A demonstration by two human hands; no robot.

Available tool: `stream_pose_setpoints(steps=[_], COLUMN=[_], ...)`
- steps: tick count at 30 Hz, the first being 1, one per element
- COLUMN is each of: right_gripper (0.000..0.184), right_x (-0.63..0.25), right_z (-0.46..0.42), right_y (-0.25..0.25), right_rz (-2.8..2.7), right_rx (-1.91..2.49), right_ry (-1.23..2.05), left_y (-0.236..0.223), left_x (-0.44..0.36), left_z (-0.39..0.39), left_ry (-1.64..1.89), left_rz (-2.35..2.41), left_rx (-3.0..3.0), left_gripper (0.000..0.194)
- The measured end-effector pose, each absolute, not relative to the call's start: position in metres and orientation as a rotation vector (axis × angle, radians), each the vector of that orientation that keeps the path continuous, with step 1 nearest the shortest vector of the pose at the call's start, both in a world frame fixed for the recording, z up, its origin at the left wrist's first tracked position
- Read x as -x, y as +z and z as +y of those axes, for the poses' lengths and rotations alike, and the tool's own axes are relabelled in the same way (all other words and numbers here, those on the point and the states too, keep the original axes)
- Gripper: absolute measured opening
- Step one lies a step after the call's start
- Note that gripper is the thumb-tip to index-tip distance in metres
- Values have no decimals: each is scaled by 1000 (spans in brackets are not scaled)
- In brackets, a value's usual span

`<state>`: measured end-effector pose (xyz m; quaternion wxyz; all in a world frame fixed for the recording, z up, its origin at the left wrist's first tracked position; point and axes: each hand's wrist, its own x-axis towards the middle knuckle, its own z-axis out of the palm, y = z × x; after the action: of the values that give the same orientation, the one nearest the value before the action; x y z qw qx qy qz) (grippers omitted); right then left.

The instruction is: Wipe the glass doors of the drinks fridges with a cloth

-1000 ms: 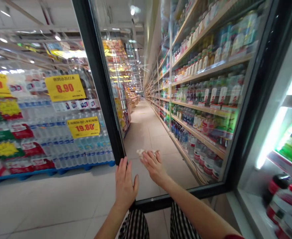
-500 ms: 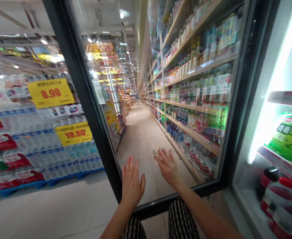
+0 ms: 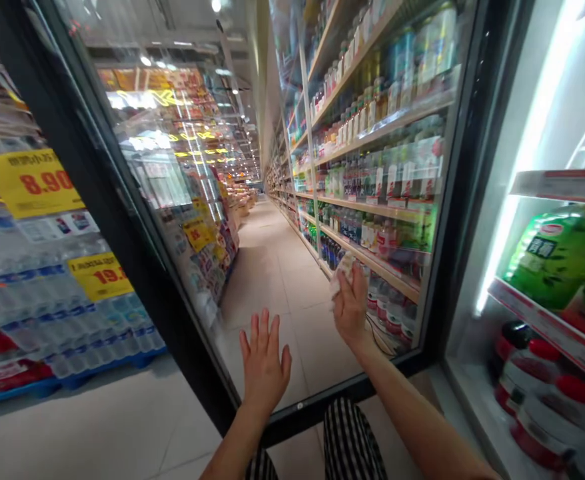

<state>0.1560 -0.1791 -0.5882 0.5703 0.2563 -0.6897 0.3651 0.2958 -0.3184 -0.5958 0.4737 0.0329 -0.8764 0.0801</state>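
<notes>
A framed glass door (image 3: 267,280) stands open in front of me, with its black frame tilted in view. Against the lower glass lies my left hand (image 3: 265,360), fingers spread and holding nothing. Higher and to the right, my right hand (image 3: 351,307) presses a crumpled whitish cloth (image 3: 343,272) to the pane. Its fingers lie over the cloth and hide part of it.
On the right is a lit cooler with a green package (image 3: 547,257) on its shelf and red-lidded jars (image 3: 547,413) below. Stacked water bottles with a yellow price sign (image 3: 32,181) stand on the left. Drink shelves (image 3: 372,200) show in the glass.
My right hand has moved the cloth right and up across the glass. The left hand has shifted from near the frame edge onto the pane. The door's free edge has swung left in view.
</notes>
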Motion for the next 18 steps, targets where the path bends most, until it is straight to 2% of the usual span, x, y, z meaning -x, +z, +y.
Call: stream_pose_setpoints(steps=[6, 10, 12, 18], right_gripper=[53, 52, 53, 57], right_x=[-144, -116, -114, -125], right_z=[-156, -125, -122, -132], right_y=[-611, -608, -603, -610], right_rz=[-1672, -1681, -1697, -1714], right_rx=[-767, -313, -244, -683], right_ry=[740, 1000, 1042, 739], left_y=[-595, -597, -597, -588], left_x=[-294, -292, -288, -271], left_z=[-317, -312, -306, -291], left_ry=[157, 142, 142, 186], left_rz=[-2154, -2138, -2137, -2149], left_rx=[-94, -93, -74, 2], left_gripper=[57, 58, 58, 55])
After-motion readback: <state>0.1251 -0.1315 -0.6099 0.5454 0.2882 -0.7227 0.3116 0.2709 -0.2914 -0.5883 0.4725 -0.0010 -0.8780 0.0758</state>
